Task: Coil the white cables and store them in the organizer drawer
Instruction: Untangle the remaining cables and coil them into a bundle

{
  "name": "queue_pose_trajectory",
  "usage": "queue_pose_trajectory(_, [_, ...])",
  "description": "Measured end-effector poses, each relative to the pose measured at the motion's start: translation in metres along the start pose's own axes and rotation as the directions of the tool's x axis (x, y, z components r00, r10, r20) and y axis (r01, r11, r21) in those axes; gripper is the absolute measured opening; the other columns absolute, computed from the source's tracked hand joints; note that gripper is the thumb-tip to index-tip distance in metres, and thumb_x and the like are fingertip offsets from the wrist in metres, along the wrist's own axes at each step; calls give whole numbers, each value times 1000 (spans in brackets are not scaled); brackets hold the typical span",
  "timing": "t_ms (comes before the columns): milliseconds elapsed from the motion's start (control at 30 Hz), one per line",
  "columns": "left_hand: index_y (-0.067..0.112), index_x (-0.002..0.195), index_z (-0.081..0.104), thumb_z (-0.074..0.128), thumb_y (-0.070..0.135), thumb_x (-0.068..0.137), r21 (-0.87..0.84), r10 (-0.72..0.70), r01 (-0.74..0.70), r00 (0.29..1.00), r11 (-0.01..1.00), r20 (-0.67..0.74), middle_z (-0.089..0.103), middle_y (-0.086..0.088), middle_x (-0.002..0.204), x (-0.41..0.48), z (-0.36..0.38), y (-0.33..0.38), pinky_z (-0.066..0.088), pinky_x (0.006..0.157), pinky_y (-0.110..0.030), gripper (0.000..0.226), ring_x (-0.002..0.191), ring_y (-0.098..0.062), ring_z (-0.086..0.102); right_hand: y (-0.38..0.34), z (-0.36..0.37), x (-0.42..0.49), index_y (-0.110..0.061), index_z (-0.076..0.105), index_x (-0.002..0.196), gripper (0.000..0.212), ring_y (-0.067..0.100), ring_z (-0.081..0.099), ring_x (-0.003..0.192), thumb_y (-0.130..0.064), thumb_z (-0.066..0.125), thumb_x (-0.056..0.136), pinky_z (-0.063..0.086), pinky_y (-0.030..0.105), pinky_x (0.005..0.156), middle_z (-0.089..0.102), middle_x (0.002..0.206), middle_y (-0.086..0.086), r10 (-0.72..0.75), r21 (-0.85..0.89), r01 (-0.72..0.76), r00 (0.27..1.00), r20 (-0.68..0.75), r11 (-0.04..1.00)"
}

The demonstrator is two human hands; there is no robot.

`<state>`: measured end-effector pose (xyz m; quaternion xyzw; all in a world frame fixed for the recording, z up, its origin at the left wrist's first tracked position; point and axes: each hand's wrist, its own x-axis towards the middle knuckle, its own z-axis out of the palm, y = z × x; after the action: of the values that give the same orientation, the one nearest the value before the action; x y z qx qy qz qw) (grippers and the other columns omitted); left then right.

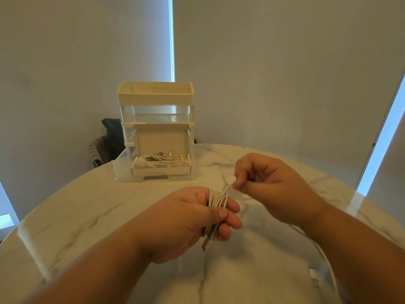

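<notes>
Above the marble table (87, 216), near its front edge, the left hand (188, 218) is closed around a bundle of white cable loops (217, 198) whose long axis runs away from the person, a plug end hanging below the fist. The right hand (269, 185), just beside and slightly beyond it, pinches the free strand at the top of the bundle, while the loose tail (326, 260) trails off under the right wrist toward the person. Straight ahead and well apart stands the organizer (156, 99) with its bottom drawer (122, 165) pulled open, already holding coiled cables in a small cardboard box (161, 171), so the bundle probably needs more wraps from the right side before either hand reaches forward.
</notes>
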<state>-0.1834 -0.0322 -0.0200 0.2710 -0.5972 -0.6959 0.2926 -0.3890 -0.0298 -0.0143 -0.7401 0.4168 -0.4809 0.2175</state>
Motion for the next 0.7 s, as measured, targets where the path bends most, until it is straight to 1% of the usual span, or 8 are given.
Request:
queue_pose_trajectory(67, [0,94,68,52,-5,94,-59,8,-5,998,998,62,69,-13,77,-1,-3,0,54,64,-26,17,62,-17,61,-2,1,1,-34,70,67,32,8,62,85,-5,57,73,46,18,77,62,86,-12,-80,-252,65,996,-47,966])
queue_pose_trajectory(133, [2,93,71,55,1,88,-137,46,-26,989,990,142,68,-12,76,0,-5,2,54,64,-29,17,62,-17,60,-4,9,2,-36,73,75,36,6,61,91,-4,56,75,44,13,78,62,91,-13,-118,-368,97,992,-37,925])
queue_pose_trajectory(233, [1,94,71,54,3,85,-294,134,-97,985,951,107,66,-11,74,4,-10,3,53,64,-30,19,59,-16,59,-4,17,1,-27,75,91,32,6,61,101,-7,54,78,46,20,89,65,101,-13,-39,-240,52,998,56,969])
queue_pose_trajectory(333, [-3,98,68,55,3,88,-317,173,-158,985,935,20,65,-13,79,6,-12,2,55,68,-30,17,65,-18,60,-17,18,-2,-43,70,87,19,6,58,100,-39,52,84,47,26,91,61,97,-18,66,-97,-49,981,185,994])
queue_pose_trajectory(433, [-2,99,68,57,4,91,-228,182,-181,983,957,-19,68,-15,85,7,-8,-1,58,74,-31,15,76,-22,66,-27,25,-6,-40,72,78,27,6,61,89,-65,66,69,53,36,85,61,92,-10,152,-128,-132,975,159,983])
queue_pose_trajectory(500, [-2,97,70,57,8,87,-211,175,-179,984,961,-38,72,-17,87,7,-4,-2,58,75,-30,19,78,-22,69,-31,31,-6,-35,73,76,18,13,66,84,-51,78,72,54,42,82,67,85,-4,172,-112,-156,973,153,981])
queue_pose_trajectory(600, [-3,94,70,52,10,81,-214,157,-164,986,963,-50,73,-18,84,7,-2,-1,58,67,-27,26,74,-21,70,-34,31,-6,-25,76,76,7,14,68,82,-25,83,75,53,36,82,71,81,-1,185,-107,-167,965,185,980])
queue_pose_trajectory(700, [-7,101,65,54,10,80,-214,122,-135,990,968,-72,72,-21,86,8,-2,-3,57,65,-28,30,74,-23,70,-36,26,-5,-18,74,78,18,12,65,82,-26,87,69,50,35,78,69,85,1,178,-223,-134,965,191,966])
